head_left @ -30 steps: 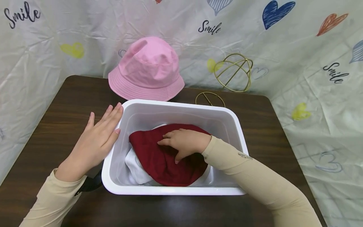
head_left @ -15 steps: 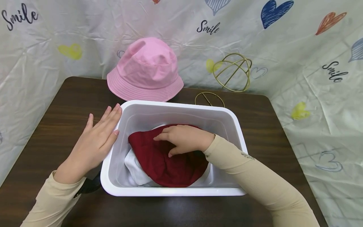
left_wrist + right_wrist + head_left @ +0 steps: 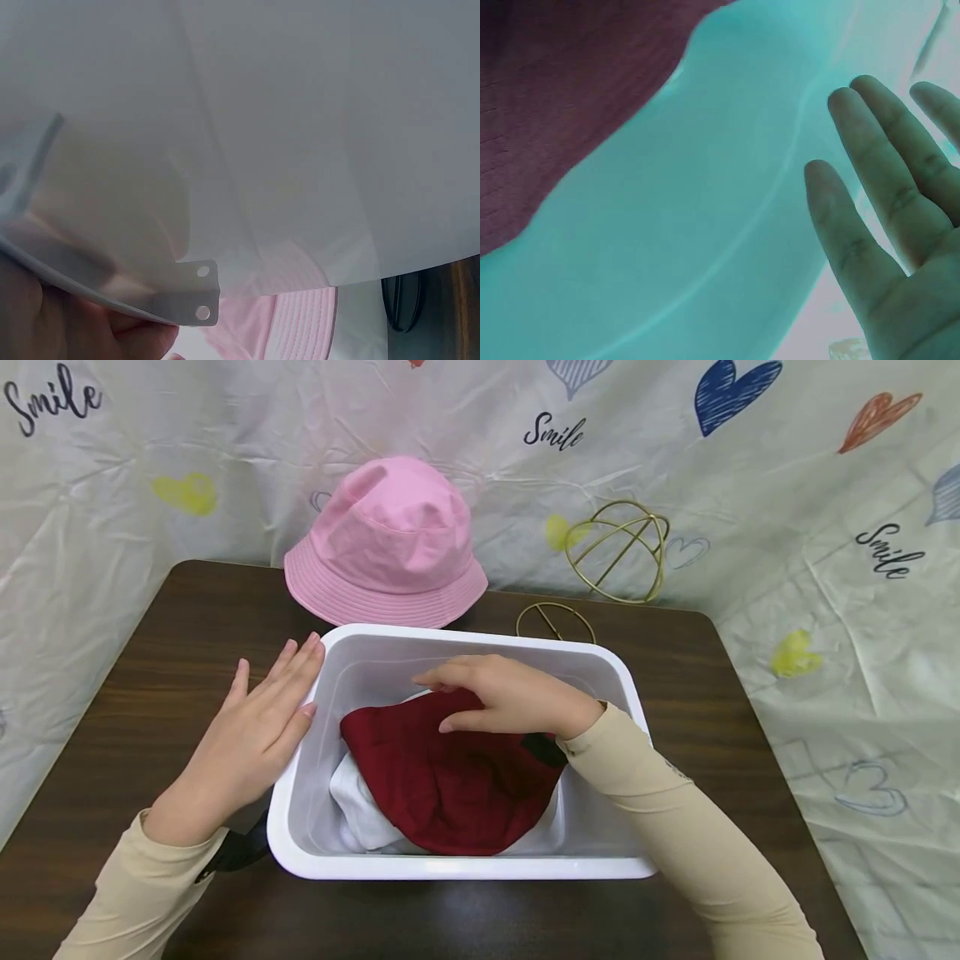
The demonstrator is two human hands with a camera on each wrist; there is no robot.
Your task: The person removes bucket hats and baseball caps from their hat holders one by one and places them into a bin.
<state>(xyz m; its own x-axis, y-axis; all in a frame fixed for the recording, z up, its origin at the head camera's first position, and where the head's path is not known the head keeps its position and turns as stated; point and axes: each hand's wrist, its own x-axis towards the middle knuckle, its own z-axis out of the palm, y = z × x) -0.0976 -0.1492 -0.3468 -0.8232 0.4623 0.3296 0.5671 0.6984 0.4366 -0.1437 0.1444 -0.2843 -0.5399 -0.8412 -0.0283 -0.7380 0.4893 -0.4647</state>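
A white plastic basin (image 3: 457, 866) stands on the table with a dark red hat (image 3: 450, 785) inside, spread over white cloth (image 3: 363, 806). My left hand (image 3: 258, 727) rests with straight fingers along the basin's left rim. In the left wrist view its fingers (image 3: 82, 330) show beneath the rim's edge, under the basin's outer wall (image 3: 285, 150). Over the red hat hovers my right hand (image 3: 502, 693), fingers extended and nothing held. The right wrist view shows those fingers (image 3: 885, 165) spread apart from the red fabric (image 3: 570, 97), beside the basin's inner wall (image 3: 682, 202).
Behind the basin a pink bucket hat (image 3: 397, 543) sits raised near the table's back edge. To its right stands a gold wire hat stand (image 3: 618, 556) with a round base (image 3: 557, 622). A printed cloth backdrop (image 3: 825, 593) hangs behind the dark wood table (image 3: 720, 727).
My right hand has risen from the red hat and moved back toward the basin's far wall. The left hand, the basin and the hats stay where they were.
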